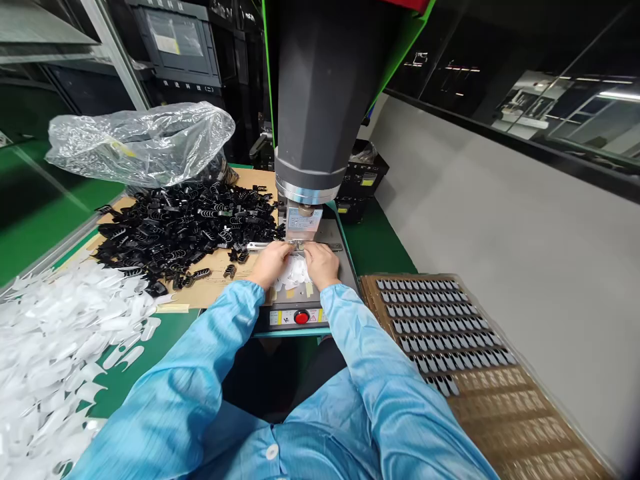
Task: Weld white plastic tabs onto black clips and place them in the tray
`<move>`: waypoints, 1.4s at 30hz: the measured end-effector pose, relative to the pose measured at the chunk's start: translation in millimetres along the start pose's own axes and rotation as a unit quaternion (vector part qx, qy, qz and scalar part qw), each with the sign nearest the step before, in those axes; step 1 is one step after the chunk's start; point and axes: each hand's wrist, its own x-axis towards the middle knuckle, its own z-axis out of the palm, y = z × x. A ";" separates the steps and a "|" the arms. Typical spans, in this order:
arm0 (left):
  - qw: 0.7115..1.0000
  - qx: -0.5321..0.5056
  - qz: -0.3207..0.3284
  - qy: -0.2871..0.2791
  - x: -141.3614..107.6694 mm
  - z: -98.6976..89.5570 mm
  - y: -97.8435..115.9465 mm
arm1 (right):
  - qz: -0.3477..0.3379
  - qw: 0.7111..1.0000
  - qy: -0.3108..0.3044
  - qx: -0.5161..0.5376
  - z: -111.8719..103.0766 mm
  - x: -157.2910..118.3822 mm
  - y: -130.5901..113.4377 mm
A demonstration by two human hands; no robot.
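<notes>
Both of my hands meet under the metal head (304, 220) of a dark press machine (320, 100). My left hand (271, 263) reaches in from the left, its fingers closed at a metal fixture bar (259, 246). On the other side, my right hand (321, 264) has its fingers bent against the same fixture. A small part may sit between the fingertips, but it is too small and covered to make out. Just below the fingers, white plastic pieces (293, 273) lie on the machine's base.
Black plastic clips (190, 227) are heaped on cardboard at the left, behind a large pile of white pieces (60, 353). A clear plastic bag (145, 143) stands beyond. A red button (301, 317) faces me. At right lies a brown tray (500, 407) with rows of assembled parts.
</notes>
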 end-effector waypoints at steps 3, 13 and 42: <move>0.999 0.032 0.016 -0.036 5.4 2.8 4.0 | -0.013 0.998 -0.053 -0.037 1.3 4.3 -4.3; 0.992 0.093 0.061 -0.058 0.7 1.4 16.8 | -0.024 0.981 -0.150 -0.120 -11.8 3.1 -18.3; 0.970 0.168 -0.172 -0.038 -115.8 -89.8 -40.4 | -0.221 0.939 -0.236 -0.119 59.0 60.1 -161.3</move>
